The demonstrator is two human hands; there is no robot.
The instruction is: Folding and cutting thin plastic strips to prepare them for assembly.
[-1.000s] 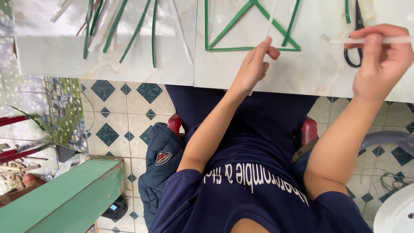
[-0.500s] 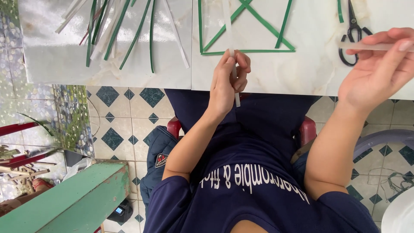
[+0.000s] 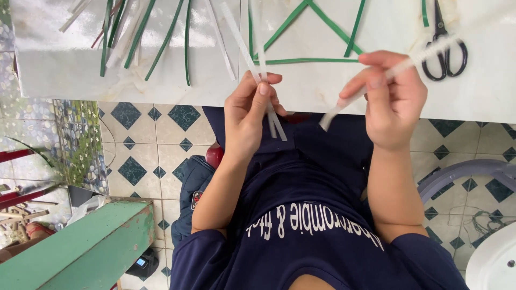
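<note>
View from the head camera, looking down at a seated person in a dark blue shirt (image 3: 317, 231) at a white desk (image 3: 484, 96). The left hand (image 3: 248, 115) is held just off the near edge of the desk, its grip clamped on two white strips (image 3: 258, 75) pinched between thumb and fingertips (image 3: 264, 88); the strips run from the desk surface down past the hand, their near ends hanging over the person's lap. The right hand (image 3: 389, 104) is raised beside it, a little apart, its grip closed on a single white strip (image 3: 398, 69) that slants from lower left to upper right across the desk edge, its far part blurred. The two hands do not touch.

On the desk, far of the hands, green strips form a triangle (image 3: 306, 35), with its base nearest the hands. To the right of the triangle lies a pair of black-handled scissors (image 3: 444, 45), handles towards the near edge, close to the far end of the right hand's strip. At the far left of the desk lies a loose fan of green and white strips (image 3: 140, 37).

Below the desk: a floor of white and dark blue tiles (image 3: 140, 161), a green bench (image 3: 80, 252) at near left, a purple plastic chair (image 3: 462, 174) at right
</note>
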